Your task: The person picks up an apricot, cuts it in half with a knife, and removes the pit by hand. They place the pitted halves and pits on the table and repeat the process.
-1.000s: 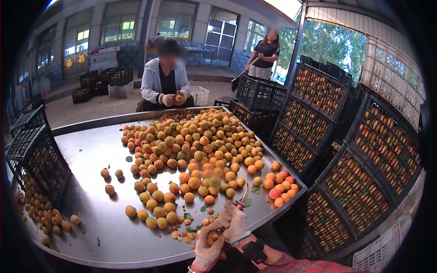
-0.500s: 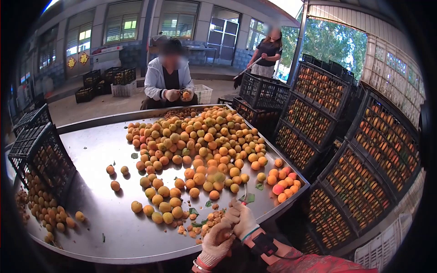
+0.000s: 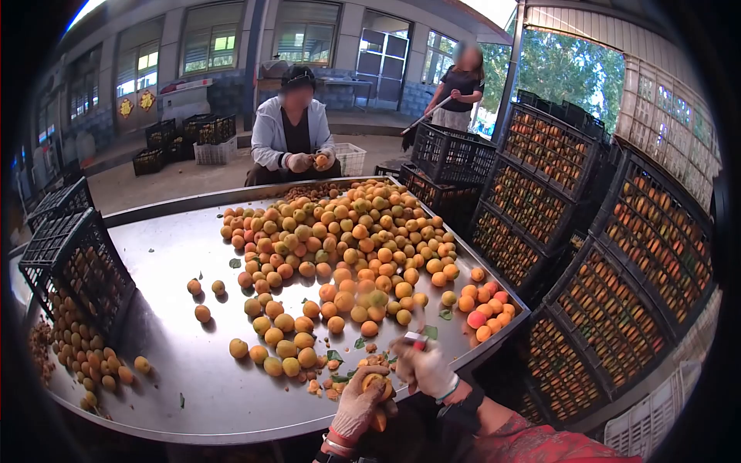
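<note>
My gloved left hand [image 3: 356, 407] is at the table's near edge, its fingers around an apricot [image 3: 378, 383]. Just right of it, my gloved right hand [image 3: 426, 369] is closed on a small tool with a red and white part [image 3: 417, 339]; its far end is blurred. Apricot scraps [image 3: 330, 386] and green leaves lie beside my left hand. Beyond both hands, a large heap of apricots [image 3: 340, 239] covers the middle of the metal table [image 3: 193, 386]. A smaller group of redder apricots [image 3: 485, 309] sits in the right corner.
A tipped black crate [image 3: 77, 262] spills apricots at the left. Stacked crates full of fruit [image 3: 540, 193] stand on the right. Across the table a seated person [image 3: 293, 131] holds fruit; another person [image 3: 459, 89] stands behind with a long handle.
My hands have moved apart; an apricot now shows in my left hand and the tool's red and white part shows more clearly in my right. The view has shifted slightly.
</note>
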A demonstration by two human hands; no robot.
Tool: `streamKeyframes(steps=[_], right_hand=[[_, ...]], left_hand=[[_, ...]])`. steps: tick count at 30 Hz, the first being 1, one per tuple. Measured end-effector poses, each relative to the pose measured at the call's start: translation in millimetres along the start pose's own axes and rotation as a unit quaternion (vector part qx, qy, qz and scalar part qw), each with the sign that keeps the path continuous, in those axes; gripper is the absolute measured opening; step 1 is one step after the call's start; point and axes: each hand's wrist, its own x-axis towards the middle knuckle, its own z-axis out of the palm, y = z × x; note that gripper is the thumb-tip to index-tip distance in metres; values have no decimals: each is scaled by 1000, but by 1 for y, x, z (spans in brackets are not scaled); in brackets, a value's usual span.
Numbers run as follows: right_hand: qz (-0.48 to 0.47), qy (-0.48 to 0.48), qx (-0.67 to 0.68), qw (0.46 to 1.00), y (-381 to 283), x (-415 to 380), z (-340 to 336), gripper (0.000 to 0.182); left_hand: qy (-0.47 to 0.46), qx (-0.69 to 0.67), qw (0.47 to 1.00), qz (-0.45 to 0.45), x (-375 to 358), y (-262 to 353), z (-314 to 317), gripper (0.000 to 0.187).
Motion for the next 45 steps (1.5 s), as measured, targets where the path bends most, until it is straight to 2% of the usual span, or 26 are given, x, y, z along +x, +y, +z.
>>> streamKeyframes(steps=[1, 3, 4, 8, 10, 12, 13, 14, 15, 17, 19, 20, 21, 23, 24, 25, 26, 27, 28, 30, 33, 36, 39, 41, 43, 45], right_hand=[[0, 0, 0, 1000, 12, 1, -1, 23], [-157, -113, -163, 967, 34, 3, -1, 27], [-144, -138, -187, 962, 38, 4, -3, 39], [-104, -184, -190, 959, 42, 7, -5, 49], [-107, -198, -224, 948, 32, 6, -4, 51], [-92, -227, -271, 931, 27, 10, -5, 50], [-93, -227, -270, 931, 30, 12, -7, 50], [-96, -216, -279, 931, 34, 14, -9, 47], [-99, -204, -288, 930, 36, 14, -9, 44], [-86, -185, -267, 942, 35, 6, -3, 38], [-246, -122, -345, 898, 46, -1, -2, 35], [-273, -94, -326, 900, 48, -6, 1, 34], [-259, -79, -311, 911, 48, -10, 2, 32], [-299, -30, -205, 932, 59, -4, 4, 29], [-224, -47, -143, 963, 65, 0, -1, 27], [-228, -27, -156, 961, 63, 5, -4, 26], [-145, -38, -118, 982, 60, 8, -7, 26], [-67, -50, -84, 993, 34, 3, -2, 27], [-39, -58, -166, 984, 25, 5, -5, 30], [-121, -26, -221, 967, 39, 15, -16, 34], [-45, 13, -133, 990, 31, 2, -24, 24], [-34, 51, -111, 992, 39, -12, -22, 30], [-34, 51, -75, 995, 48, -30, -20, 37], [-35, 22, -42, 998, 53, -39, -17, 41], [-54, -6, -43, 998, 52, -45, -8, 43], [-51, -16, -84, 995, 48, -50, -4, 46]], left_hand=[[-24, 3, 1000, -13, 3, -3, -2, 25], [-16, 37, 999, -19, 11, -16, -8, 29], [-7, 73, 997, -26, 14, -23, -11, 35], [-19, -11, 998, -52, 16, -33, -21, 42], [31, 81, 996, -38, 10, -24, -15, 41], [12, 126, 991, -43, 1, 2, -3, 41], [-8, 170, 984, -45, -1, 9, 0, 41], [0, 41, 991, -127, 1, -2, -6, 42], [1, 42, 991, -127, 4, -7, -6, 42], [25, 104, 993, -42, 5, -14, -2, 53], [39, 86, 992, -82, 0, -15, -4, 52], [49, 67, 989, -119, -2, -16, -4, 51], [53, 60, 993, -90, -3, -20, 1, 57], [74, 80, 994, -32, -12, -15, 10, 50], [82, 191, 971, 120, -11, -26, 2, 44], [86, 306, 912, 259, -16, -27, -4, 38], [103, 144, 970, 164, -29, -22, -8, 33], [124, -30, 989, 70, -47, -10, -3, 30], [173, -34, 980, 91, -64, -3, -5, 29], [248, -27, 958, 140, -92, 9, -23, 27], [351, 30, 915, 197, -147, 25, -49, 22], [460, 84, 852, 235, -205, 19, -87, 21], [505, 107, 818, 253, -240, 2, -119, 29], [525, 112, 815, 217, -255, -22, -155, 26], [549, 415, 686, 236, -252, -36, -184, 21], [547, 380, 708, 234, -242, -33, -171, 17]])
